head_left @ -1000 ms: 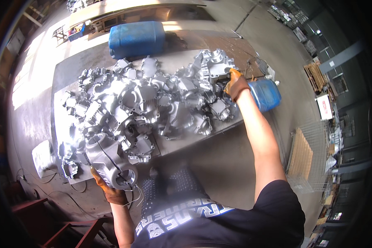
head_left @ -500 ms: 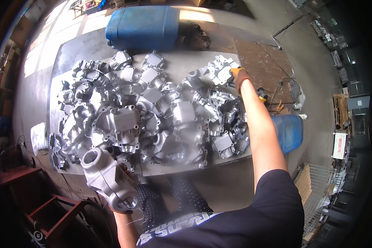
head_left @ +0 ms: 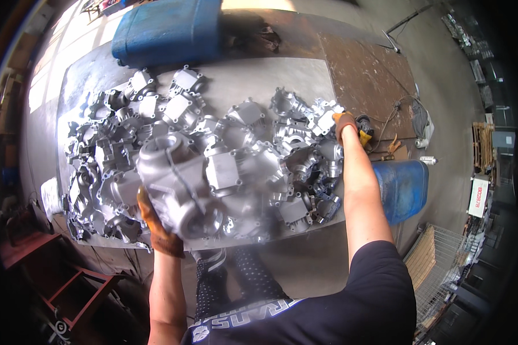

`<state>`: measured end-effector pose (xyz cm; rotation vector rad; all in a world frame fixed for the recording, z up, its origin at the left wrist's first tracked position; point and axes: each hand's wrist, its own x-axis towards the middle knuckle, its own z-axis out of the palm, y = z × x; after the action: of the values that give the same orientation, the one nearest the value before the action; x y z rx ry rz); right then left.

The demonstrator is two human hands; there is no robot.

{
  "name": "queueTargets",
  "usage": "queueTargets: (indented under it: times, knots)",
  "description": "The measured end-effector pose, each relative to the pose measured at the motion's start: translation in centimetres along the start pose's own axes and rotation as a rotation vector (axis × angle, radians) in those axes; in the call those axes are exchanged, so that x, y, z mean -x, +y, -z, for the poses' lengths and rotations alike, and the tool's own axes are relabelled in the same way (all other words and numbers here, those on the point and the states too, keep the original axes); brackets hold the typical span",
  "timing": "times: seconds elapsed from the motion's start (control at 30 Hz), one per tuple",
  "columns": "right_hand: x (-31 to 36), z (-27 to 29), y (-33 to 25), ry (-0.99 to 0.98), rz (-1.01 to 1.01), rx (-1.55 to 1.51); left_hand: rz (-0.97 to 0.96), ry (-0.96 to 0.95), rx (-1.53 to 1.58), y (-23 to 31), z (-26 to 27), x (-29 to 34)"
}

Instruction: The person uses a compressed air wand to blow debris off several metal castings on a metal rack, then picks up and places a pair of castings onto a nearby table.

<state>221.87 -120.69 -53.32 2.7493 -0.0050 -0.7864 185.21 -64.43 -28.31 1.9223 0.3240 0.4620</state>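
Observation:
My left hand, in an orange and brown glove, holds a large grey cast-metal housing from its lower left side. The housing is tilted above the near part of a pile of similar castings, blurred by motion. My right arm is stretched out to the pile's far right. There my gloved right hand grips the right edge of a smaller silver metal casting. Its fingers are partly hidden, and other castings lie right beside it.
The metal-topped table carries the pile. At its back lies a blue plastic drum; another blue container stands off the right side. A black and yellow tool with a cable rests on a brown board. A red metal frame stands lower left.
My left hand has brought the large housing up and right, from the table's near edge to over the pile. My right hand has drawn the smaller casting slightly nearer. The view has shifted somewhat.

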Motion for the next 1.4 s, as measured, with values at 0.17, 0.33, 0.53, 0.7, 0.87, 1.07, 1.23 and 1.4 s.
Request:
queueTargets:
  times: [0.17,0.33,0.53,0.7,0.87,1.07,1.23,1.4]
  knots:
    - [3.8,3.1,-3.1,0.108,-0.016,-0.151,-0.234,-0.120,-0.087,0.0,-6.2,-5.2]
    - [18.8,15.4,-13.9,0.018,0.203,-1.461,0.592,-0.262,1.022,-2.1,-12.7,-9.7]
    - [18.2,10.1,-22.6,-0.779,0.225,-2.747,0.550,-0.168,0.652,-0.2,-19.6,-12.1]
    - [16.1,10.0,-27.7,-0.537,0.404,-2.345,0.140,-0.077,-0.175,-2.4,-22.7,-11.2]
    - [14.6,15.5,-27.5,-0.164,0.114,-0.880,-0.295,-0.228,-0.360,0.5,-23.2,-9.4]
    - [12.1,16.3,-20.9,-0.150,0.156,-0.630,-0.282,-0.348,-0.508,1.8,-23.1,-9.1]
    - [10.1,13.4,-16.6,-0.199,0.058,-0.265,0.026,-0.533,-0.824,-2.1,-20.2,-9.5]
    - [14.4,16.1,-15.3,-0.202,0.085,-0.253,0.198,-0.612,-0.822,-2.0,-17.4,-9.6]
